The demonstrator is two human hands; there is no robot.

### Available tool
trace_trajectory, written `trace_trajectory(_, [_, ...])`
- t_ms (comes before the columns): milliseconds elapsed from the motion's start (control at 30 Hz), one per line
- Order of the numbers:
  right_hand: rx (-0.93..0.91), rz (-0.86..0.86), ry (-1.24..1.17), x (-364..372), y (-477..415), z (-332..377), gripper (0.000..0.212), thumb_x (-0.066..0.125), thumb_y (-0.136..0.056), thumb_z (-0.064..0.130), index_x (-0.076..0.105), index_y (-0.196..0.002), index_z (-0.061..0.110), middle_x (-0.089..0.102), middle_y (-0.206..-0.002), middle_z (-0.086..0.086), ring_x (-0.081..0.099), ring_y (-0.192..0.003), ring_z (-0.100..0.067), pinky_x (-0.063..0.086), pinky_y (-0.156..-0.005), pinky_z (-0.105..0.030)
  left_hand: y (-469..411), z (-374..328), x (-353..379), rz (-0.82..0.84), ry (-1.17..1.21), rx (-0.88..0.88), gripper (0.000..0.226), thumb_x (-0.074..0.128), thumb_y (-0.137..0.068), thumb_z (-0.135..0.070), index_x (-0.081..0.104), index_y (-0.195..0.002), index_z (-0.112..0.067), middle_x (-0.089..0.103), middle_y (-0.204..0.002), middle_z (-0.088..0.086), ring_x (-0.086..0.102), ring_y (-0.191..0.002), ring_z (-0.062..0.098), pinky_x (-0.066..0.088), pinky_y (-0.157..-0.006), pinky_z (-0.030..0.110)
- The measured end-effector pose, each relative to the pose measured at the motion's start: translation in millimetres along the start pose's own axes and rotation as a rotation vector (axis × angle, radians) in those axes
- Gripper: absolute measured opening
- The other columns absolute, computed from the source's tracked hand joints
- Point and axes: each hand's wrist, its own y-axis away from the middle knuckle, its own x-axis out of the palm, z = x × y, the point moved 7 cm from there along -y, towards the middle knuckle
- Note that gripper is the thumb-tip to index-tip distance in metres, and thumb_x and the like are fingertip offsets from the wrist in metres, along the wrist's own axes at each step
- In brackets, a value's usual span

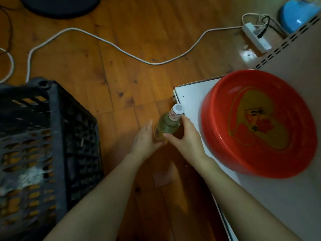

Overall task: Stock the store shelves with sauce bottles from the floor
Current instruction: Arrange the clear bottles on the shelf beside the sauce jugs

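Pickup underway: right hand [184, 136] grips the bottle [167, 126], left hand [145, 139] steadies it flat-fingered; next, lift onto shelf [190, 101] alongside.

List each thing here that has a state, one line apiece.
bottle: capped, upright, between both hands.
right hand: grips the bottle, thumb and fingers round it.
left hand: fingers straight, pressed on the bottle's side.
red basin: right way up on the white shelf.
black crate: upright on the floor, top open.
power strip: black plug in it.
white cable: loose on the floor.
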Motion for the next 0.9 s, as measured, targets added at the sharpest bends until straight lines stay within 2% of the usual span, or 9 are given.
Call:
trace_trajectory(133, [-0.033, -0.094, -0.160, -2, -10, -5, 0.049, 0.072, -0.075, 0.023, 0.054, -0.120, 0.017, 0.061, -0.115, 0.001, 0.057, -0.107, -0.016, 0.046, -0.095, -0.042, -17, -16, -1, -0.058, 0.223, 0.129, 0.075, 0.079, -0.069, -0.019, 0.043, -0.134, -0.014, 0.057, -0.127, 0.006, 0.052, -0.115, 0.016, 0.040, -0.087, 0.024])
trace_trajectory(200, [-0.027, -0.094, -0.216, -4, -9, -3, 0.046, 0.068, -0.073, 0.025, 0.056, -0.117, 0.020, 0.064, -0.109, 0.004, 0.060, -0.104, -0.015, 0.048, -0.093, -0.043, -14, -18, -4, -0.079, 0.248, 0.154, 0.072, 0.080, -0.068, -0.018, 0.046, -0.132, -0.015, 0.060, -0.123, 0.007, 0.055, -0.113, 0.020, 0.041, -0.085, 0.024])
trace_trajectory(367, [-0.065, -0.074, -0.241, -28, 15, 34, 0.049, 0.068, -0.077, 0.023, 0.054, -0.124, 0.018, 0.062, -0.118, 0.000, 0.058, -0.110, -0.013, 0.047, -0.097, -0.041, 27, -43, -37, -0.168, 0.296, 0.192, 0.064, 0.080, -0.067, -0.019, 0.053, -0.125, -0.017, 0.063, -0.116, 0.001, 0.057, -0.105, 0.013, 0.035, -0.076, 0.013])
trace_trajectory(467, [-0.086, -0.054, -0.274, -56, 39, 80, 0.055, 0.065, -0.074, 0.029, 0.050, -0.127, 0.021, 0.055, -0.123, 0.003, 0.051, -0.116, -0.009, 0.044, -0.099, -0.036, 71, -73, -78, -0.232, 0.314, 0.180, 0.063, 0.080, -0.063, -0.031, 0.057, -0.120, -0.017, 0.062, -0.103, -0.002, 0.055, -0.094, 0.010, 0.034, -0.070, 0.009])
trace_trajectory(567, [-0.113, -0.048, -0.318, -89, 65, 145, 0.057, 0.070, -0.067, 0.036, 0.046, -0.119, 0.034, 0.050, -0.118, 0.011, 0.048, -0.114, -0.004, 0.043, -0.094, -0.027, 121, -109, -127, -0.294, 0.370, 0.147, 0.064, 0.068, -0.058, -0.046, 0.060, -0.115, -0.017, 0.056, -0.095, -0.010, 0.054, -0.090, 0.007, 0.036, -0.070, 0.013])
trace_trajectory(667, [-0.129, -0.121, -0.385, -131, 88, 213, 0.054, 0.077, -0.061, 0.036, 0.045, -0.104, 0.043, 0.054, -0.113, 0.006, 0.054, -0.108, -0.011, 0.050, -0.091, -0.038, 165, -149, -179, -0.363, 0.398, 0.129, 0.058, 0.069, -0.059, -0.045, 0.061, -0.109, -0.018, 0.056, -0.095, -0.011, 0.052, -0.090, 0.005, 0.038, -0.073, 0.014])
trace_trajectory(733, [-0.118, -0.117, -0.427, -161, 100, 255, 0.052, 0.078, -0.062, 0.034, 0.051, -0.106, 0.039, 0.059, -0.113, 0.004, 0.058, -0.106, -0.011, 0.051, -0.090, -0.040, 191, -176, -218, -0.395, 0.425, 0.117, 0.055, 0.079, -0.060, -0.039, 0.057, -0.108, -0.022, 0.052, -0.097, -0.015, 0.047, -0.089, -0.002, 0.038, -0.073, 0.009])
trace_trajectory(800, [-0.114, -0.090, -0.487, -192, 111, 295, 0.052, 0.078, -0.065, 0.032, 0.057, -0.112, 0.027, 0.063, -0.114, 0.002, 0.060, -0.105, -0.011, 0.052, -0.090, -0.041, 217, -200, -260, -0.407, 0.422, 0.125, 0.053, 0.083, -0.062, -0.030, 0.050, -0.104, -0.027, 0.044, -0.094, -0.021, 0.041, -0.083, -0.005, 0.035, -0.074, 0.001])
trace_trajectory(900, [-0.139, -0.083, -0.509, -242, 129, 356, 0.048, 0.077, -0.069, 0.026, 0.059, -0.114, 0.021, 0.067, -0.110, 0.003, 0.063, -0.104, -0.013, 0.052, -0.091, -0.042, 257, -236, -320, -0.380, 0.380, 0.191, 0.061, 0.084, -0.061, -0.029, 0.051, -0.112, -0.022, 0.043, -0.098, -0.018, 0.040, -0.093, -0.004, 0.031, -0.079, -0.001])
